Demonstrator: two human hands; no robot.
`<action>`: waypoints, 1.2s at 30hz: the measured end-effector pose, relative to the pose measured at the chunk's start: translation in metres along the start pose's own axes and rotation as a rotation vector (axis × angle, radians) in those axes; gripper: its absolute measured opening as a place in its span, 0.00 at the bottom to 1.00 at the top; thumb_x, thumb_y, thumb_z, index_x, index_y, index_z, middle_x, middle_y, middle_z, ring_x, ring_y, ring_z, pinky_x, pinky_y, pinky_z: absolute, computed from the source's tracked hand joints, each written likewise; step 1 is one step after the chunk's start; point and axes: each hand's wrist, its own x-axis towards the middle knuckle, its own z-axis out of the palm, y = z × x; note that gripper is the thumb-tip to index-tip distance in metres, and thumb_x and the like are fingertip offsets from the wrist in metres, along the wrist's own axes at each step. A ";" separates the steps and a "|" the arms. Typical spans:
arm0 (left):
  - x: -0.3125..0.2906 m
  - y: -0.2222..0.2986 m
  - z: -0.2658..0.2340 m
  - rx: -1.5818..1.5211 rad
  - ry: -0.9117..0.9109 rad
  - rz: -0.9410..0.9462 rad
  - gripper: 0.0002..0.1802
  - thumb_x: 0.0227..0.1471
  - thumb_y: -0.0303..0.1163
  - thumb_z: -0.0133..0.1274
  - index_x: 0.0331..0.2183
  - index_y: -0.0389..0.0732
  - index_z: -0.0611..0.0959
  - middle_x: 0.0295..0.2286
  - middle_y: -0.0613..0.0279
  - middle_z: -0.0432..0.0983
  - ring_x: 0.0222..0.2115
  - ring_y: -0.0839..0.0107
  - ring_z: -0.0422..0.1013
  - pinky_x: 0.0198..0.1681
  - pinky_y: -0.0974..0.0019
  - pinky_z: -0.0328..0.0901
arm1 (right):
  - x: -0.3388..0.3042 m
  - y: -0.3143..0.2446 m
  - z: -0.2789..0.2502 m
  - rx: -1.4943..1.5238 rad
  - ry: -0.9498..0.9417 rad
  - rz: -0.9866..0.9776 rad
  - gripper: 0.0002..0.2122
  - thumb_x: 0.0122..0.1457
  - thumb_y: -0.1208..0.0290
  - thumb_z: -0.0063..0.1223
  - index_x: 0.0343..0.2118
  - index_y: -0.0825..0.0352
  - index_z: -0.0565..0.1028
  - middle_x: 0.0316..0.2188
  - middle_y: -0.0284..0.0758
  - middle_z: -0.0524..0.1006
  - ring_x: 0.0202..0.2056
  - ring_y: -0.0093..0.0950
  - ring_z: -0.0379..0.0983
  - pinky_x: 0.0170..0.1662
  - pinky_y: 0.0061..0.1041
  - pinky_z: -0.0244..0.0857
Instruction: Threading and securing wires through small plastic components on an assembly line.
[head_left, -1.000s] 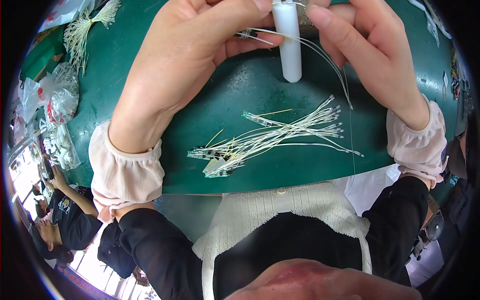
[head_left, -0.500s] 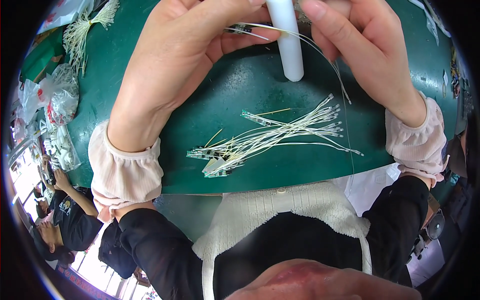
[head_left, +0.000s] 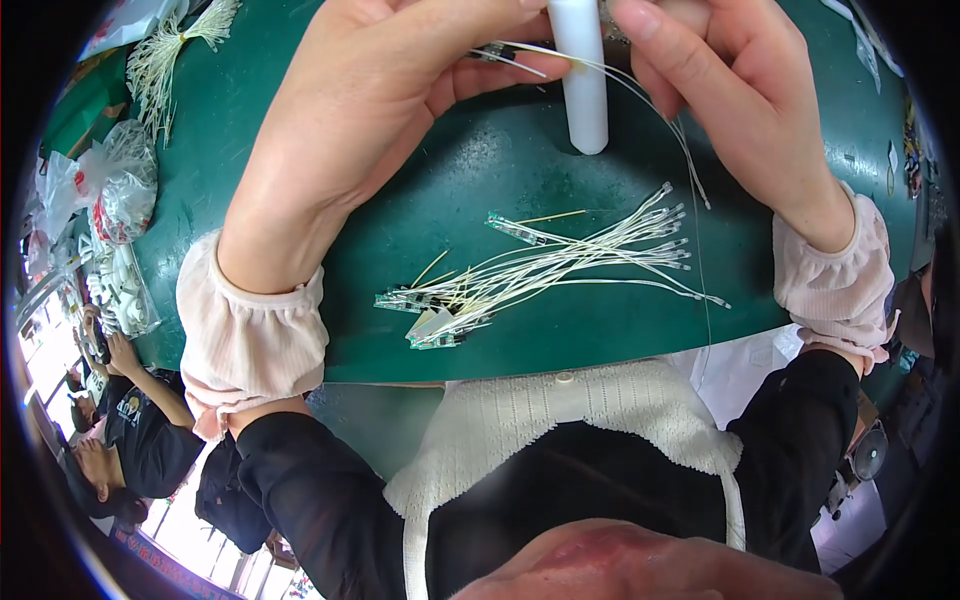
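Observation:
At the top edge, my left hand (head_left: 365, 95) is closed around a small dark circuit board (head_left: 492, 52) with white wires (head_left: 640, 90) that trail past my right hand. Between the hands a white rounded tube (head_left: 585, 105) points down toward the table; its upper end is cut off by the frame. My right hand (head_left: 735, 95) is beside it, thumb and fingers curled together, and what they grip is hidden. A fine thread-like wire hangs below that hand. Nearer me lies a bundle of white wires (head_left: 590, 250) with small green circuit boards (head_left: 437, 338) at their left ends.
The green table (head_left: 560, 350) curves along my front. A tied bunch of pale wires (head_left: 165, 75) lies far left, with clear plastic bags (head_left: 125, 185) of parts below it. Another person (head_left: 150, 420) sits beyond the left edge. Clear plastic strips (head_left: 855, 35) lie far right.
The white tube and the wires in my left hand have shifted slightly to the right. Both hands keep nearly the same pose, and the bundle on the table looks the same.

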 end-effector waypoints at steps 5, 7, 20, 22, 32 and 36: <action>0.000 -0.003 -0.004 -0.003 -0.015 0.009 0.03 0.63 0.26 0.53 0.37 0.36 0.76 0.43 0.52 0.80 0.39 0.67 0.79 0.48 0.62 0.77 | -0.003 0.014 0.000 0.116 -0.021 0.011 0.05 0.71 0.76 0.46 0.42 0.70 0.64 0.18 0.27 0.71 0.18 0.11 0.63 0.21 0.12 0.52; 0.000 -0.003 -0.004 -0.013 -0.006 -0.001 0.03 0.63 0.25 0.53 0.37 0.36 0.77 0.43 0.52 0.79 0.40 0.67 0.79 0.48 0.62 0.77 | -0.003 0.009 0.001 0.133 -0.011 0.068 0.06 0.69 0.77 0.50 0.43 0.70 0.65 0.18 0.26 0.71 0.18 0.10 0.62 0.21 0.11 0.51; -0.002 0.014 0.027 0.232 0.383 -0.244 0.02 0.63 0.24 0.54 0.37 0.37 0.77 0.45 0.54 0.79 0.41 0.72 0.76 0.49 0.68 0.72 | -0.001 -0.002 0.009 0.139 -0.020 0.211 0.14 0.60 0.83 0.62 0.47 0.71 0.71 0.19 0.23 0.72 0.18 0.06 0.61 0.20 0.10 0.48; 0.002 0.015 0.030 0.281 -0.086 0.112 0.03 0.62 0.23 0.55 0.38 0.37 0.78 0.44 0.54 0.79 0.40 0.74 0.75 0.47 0.71 0.71 | -0.002 0.010 0.009 0.117 -0.011 0.133 0.14 0.60 0.84 0.61 0.47 0.71 0.71 0.18 0.23 0.72 0.17 0.06 0.61 0.20 0.11 0.47; 0.013 0.064 0.091 2.125 -0.254 -0.115 0.10 0.45 0.21 0.62 0.33 0.37 0.83 0.35 0.60 0.78 0.36 0.71 0.73 0.38 0.70 0.69 | -0.002 -0.004 0.007 0.112 -0.008 0.221 0.14 0.60 0.83 0.62 0.46 0.71 0.71 0.16 0.21 0.69 0.17 0.05 0.57 0.19 0.12 0.44; 0.013 0.064 0.075 2.247 -0.600 0.205 0.21 0.24 0.23 0.62 0.31 0.39 0.86 0.31 0.59 0.74 0.33 0.61 0.72 0.34 0.63 0.67 | -0.002 -0.003 0.006 0.105 -0.005 0.233 0.14 0.60 0.82 0.62 0.47 0.71 0.71 0.16 0.21 0.70 0.17 0.05 0.57 0.20 0.12 0.44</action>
